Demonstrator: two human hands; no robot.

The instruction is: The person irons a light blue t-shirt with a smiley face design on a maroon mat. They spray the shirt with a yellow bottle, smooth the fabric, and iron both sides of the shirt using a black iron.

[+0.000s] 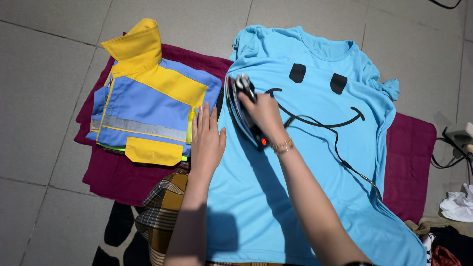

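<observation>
- Grey floor tiles [44, 98] lie under a dark red cloth [411, 157], and we work on that cloth.
- Our right hand [266, 112] has its fingers clenched around the handle of the iron [242, 109], which is tipped on its edge with its soleplate facing nine o'clock.
- Our left hand [207, 140] lies flat, fingers straight and released, pressing the nine o'clock edge of the light blue T-shirt [300, 162].
- That shirt is spread face up over the cloth, its black smile print at about one o'clock from the iron, with the power cord [340, 152] trailing across it toward four o'clock.
- At ten o'clock sits a folded blue and yellow garment [148, 106]; a checked fabric [162, 202] lies at seven o'clock.
- We judge that we are mid-ironing, smoothing the shirt's side; the next move calls for laying the soleplate flat while keeping the fabric taut and the cord clear.
</observation>
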